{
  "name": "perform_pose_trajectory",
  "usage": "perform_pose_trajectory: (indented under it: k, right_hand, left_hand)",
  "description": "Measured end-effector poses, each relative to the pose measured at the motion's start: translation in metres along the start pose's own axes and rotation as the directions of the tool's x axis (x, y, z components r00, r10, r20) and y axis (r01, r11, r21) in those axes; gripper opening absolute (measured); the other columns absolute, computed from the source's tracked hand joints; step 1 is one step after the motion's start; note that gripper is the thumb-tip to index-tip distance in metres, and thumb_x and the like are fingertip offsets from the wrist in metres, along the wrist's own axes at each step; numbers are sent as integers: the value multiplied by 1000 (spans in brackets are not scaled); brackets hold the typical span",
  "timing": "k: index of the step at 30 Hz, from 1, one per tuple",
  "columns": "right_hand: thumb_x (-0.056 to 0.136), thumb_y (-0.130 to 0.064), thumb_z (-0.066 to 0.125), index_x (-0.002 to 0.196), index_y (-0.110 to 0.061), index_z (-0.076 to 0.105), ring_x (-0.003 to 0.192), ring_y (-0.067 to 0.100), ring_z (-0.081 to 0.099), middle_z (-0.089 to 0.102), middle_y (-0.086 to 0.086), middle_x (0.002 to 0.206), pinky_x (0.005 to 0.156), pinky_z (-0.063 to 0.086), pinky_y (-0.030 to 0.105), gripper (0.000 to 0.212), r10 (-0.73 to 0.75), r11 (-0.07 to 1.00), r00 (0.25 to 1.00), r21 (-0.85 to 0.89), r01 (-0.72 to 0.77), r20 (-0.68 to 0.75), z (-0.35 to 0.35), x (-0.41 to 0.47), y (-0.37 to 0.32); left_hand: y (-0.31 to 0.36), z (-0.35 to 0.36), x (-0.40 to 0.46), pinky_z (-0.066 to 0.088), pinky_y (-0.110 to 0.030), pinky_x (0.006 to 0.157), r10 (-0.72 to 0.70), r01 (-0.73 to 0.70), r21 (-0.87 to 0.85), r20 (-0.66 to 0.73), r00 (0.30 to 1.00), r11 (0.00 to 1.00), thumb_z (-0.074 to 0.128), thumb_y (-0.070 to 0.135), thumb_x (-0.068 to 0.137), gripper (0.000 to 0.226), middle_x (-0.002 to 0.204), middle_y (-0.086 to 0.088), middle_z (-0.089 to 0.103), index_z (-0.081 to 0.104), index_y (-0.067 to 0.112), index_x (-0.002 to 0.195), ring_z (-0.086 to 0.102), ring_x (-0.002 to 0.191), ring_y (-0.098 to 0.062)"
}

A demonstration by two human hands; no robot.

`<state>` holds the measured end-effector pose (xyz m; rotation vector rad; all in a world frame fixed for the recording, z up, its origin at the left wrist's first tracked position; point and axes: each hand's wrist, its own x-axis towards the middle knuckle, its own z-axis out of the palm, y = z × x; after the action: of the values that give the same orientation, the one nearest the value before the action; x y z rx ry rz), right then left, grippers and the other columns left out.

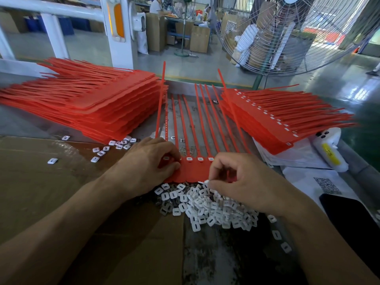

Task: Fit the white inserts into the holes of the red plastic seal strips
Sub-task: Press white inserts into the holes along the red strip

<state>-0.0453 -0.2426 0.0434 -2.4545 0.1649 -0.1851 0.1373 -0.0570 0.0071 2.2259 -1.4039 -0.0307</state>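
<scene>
A red seal strip sheet (193,171) lies flat in front of me, its thin tails fanning away across the table. White inserts sit in several of its holes along the top edge. My left hand (150,163) rests on the sheet's left end, fingers curled over an insert there. My right hand (236,177) pinches a white insert (206,182) between thumb and fingers at the sheet's near edge. A heap of loose white inserts (207,206) lies just below the sheet.
A tall stack of red sheets (98,99) sits at left, another stack with inserts fitted (273,120) at right. Loose inserts (115,145) scatter on brown cardboard (41,182). A white bottle (329,149), papers and a dark phone (349,214) lie right. A big fan (287,33) stands behind.
</scene>
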Motion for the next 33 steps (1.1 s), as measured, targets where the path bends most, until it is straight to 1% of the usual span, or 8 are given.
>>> perform_pose_trajectory:
  k: [6,11,14,16,22,27,30,33]
  right_hand:
    - [89,-14,74,83,-31,67,70,8,66,71,-7,81,67,57,23,20,31,989,997,144,-21,-72,2,2,1]
    - [84,-13,75,80,-32,67,81,7,71,74,-15,94,71,60,33,20,121,981,969,173,-84,-214,5,5,0]
    - [84,-12,75,79,-27,67,71,18,68,73,-5,85,60,57,36,18,183,961,934,254,-104,-307,5,6,2]
    - [86,-13,75,79,-27,67,67,23,66,71,-3,76,57,54,32,18,212,957,915,264,-123,-343,5,7,4]
    - [91,-11,70,86,-32,71,70,6,68,71,-18,86,63,52,14,22,238,954,896,264,-143,-375,5,7,7]
    - [92,-13,70,89,-35,75,73,1,68,72,-20,87,63,50,12,23,243,952,882,274,-137,-403,4,7,12]
    - [91,-15,71,89,-35,76,72,-1,68,73,-24,88,66,49,17,21,268,952,843,261,-159,-467,-3,7,19]
    - [90,-14,72,90,-33,77,67,7,68,72,-23,81,66,55,32,20,322,942,782,266,-206,-533,-14,6,31]
  left_hand:
    - [0,0,0,45,-38,102,0,0,0,-4,1000,1000,56,52,91,29,114,20,58,64,39,115,49,113,-5]
    - [1,0,0,44,-37,103,2,-2,8,-4,1000,1000,54,52,90,30,114,19,58,64,39,116,48,113,-5]
    - [1,0,0,44,-37,102,6,-6,8,-3,1000,1000,53,53,90,32,113,19,58,63,38,116,48,112,-5]
    - [0,0,-1,44,-37,102,2,-2,2,-3,1000,1000,52,54,89,32,113,19,58,64,38,115,49,112,-5]
    - [0,1,-1,45,-39,101,9,-9,-5,-5,1000,1000,53,53,90,30,112,20,59,64,39,114,49,111,-6]
    - [0,1,-2,45,-38,101,7,-7,-7,-9,1000,1000,52,55,89,31,111,20,58,64,39,113,49,112,-5]
    - [0,1,-2,44,-37,102,4,-4,-5,-6,1000,1000,51,56,89,32,111,21,58,63,40,113,49,111,-4]
    - [1,0,-2,44,-37,102,-1,1,-6,-4,1000,1000,51,56,89,32,113,21,58,63,40,114,49,112,-4]
